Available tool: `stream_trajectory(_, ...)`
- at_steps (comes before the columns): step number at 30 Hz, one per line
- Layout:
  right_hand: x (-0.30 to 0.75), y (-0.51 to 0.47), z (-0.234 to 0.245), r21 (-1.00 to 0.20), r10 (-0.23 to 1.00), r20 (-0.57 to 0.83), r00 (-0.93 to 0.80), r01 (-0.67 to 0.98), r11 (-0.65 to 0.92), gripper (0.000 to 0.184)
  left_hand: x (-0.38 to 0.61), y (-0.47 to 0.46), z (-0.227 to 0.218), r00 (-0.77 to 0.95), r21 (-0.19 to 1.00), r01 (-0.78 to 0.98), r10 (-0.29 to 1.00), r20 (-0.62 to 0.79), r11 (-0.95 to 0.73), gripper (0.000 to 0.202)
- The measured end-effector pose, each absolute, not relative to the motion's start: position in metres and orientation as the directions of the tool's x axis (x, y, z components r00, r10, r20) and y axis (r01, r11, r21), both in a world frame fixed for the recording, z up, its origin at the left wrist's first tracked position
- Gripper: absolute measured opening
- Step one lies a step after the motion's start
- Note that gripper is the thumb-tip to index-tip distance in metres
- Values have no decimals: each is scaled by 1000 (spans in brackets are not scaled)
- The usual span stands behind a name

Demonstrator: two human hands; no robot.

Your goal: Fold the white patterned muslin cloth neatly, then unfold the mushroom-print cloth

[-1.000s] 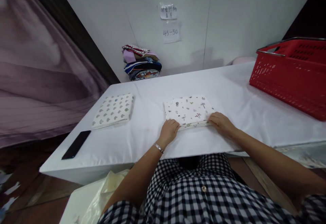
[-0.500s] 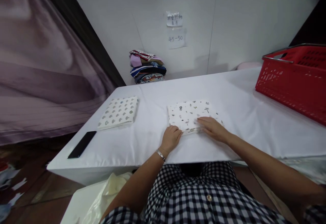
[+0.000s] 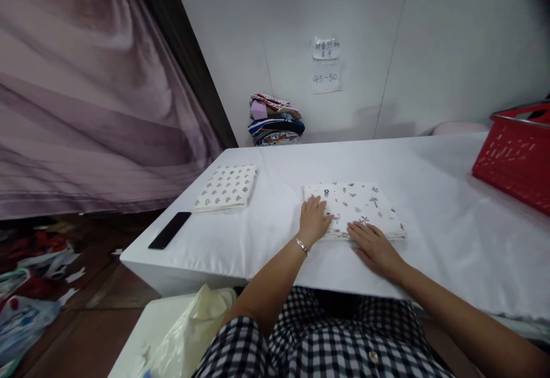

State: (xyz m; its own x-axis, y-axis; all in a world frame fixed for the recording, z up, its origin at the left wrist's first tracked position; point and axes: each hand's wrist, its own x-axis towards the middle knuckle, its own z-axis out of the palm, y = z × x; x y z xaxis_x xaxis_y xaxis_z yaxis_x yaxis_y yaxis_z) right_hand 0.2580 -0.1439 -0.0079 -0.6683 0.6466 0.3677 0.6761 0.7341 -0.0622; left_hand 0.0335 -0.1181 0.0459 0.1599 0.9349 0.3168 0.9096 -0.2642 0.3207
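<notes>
A folded white printed cloth (image 3: 358,209) at the white table's (image 3: 429,195) near edge is pressed flat by the open left hand (image 3: 314,220) and open right hand (image 3: 373,246). A second folded patterned cloth (image 3: 227,186), a black phone (image 3: 170,230) and a red plastic basket (image 3: 515,157) are set well apart.

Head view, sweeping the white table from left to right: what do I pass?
black phone → folded spotted cloth → left hand → right hand → red basket. Both hands lie flat on the folded printed cloth, which spans them.
</notes>
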Motion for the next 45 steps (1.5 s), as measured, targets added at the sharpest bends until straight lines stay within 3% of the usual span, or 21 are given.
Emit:
stream_trajectory(4,263,-148,-8,-110,664,332,-671,671,733,48,29,-121,28,86,293,947,981,174,-135,49)
stream_trajectory(11,262,-127,23,-261,763,270,-587,718,645,44,27,-134,23,42,286,952,976,215,-104,48)
stream_trajectory(15,261,-123,15,-147,740,287,-608,736,661,51,23,-131,24,52,322,939,977,208,-119,47)
stream_trajectory(20,258,-134,-2,-59,711,323,-624,737,674,56,17,-117,30,39,359,932,997,61,-58,51)
stream_trajectory(26,268,-117,18,-209,774,195,-603,745,633,53,24,-123,27,-6,328,944,989,149,-43,52)
stream_trajectory(31,295,-85,12,-224,911,263,-317,899,377,56,25,-128,25,6,323,944,982,189,-68,50)
stream_trajectory(38,314,-72,-22,-193,827,359,-433,832,520,48,23,-132,26,22,339,936,978,206,-93,48)
stream_trajectory(45,313,-70,-10,-217,883,243,-402,865,453,49,26,-142,20,-92,418,909,969,229,-12,56)
